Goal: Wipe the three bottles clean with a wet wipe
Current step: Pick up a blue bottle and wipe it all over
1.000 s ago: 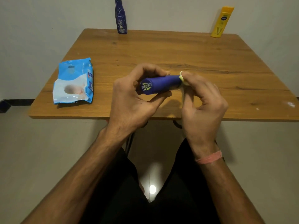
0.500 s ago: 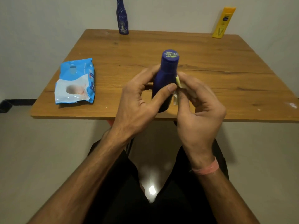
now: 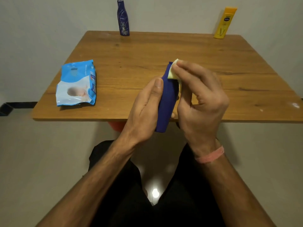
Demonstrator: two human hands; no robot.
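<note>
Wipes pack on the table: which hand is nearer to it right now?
Left. The left hand grips the blue bottle just right of the wipes pack; the right hand, pinching the wipe, is beyond the bottle, farther away.

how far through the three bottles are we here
Nothing can be confirmed as finished. In hand: the left hand holds the blue bottle while the right hand presses the wet wipe against its upper end. Possibly left: the tall dark blue bottle and the yellow bottle stand at the table's far edge; whether they're already wiped can't be told.
</note>
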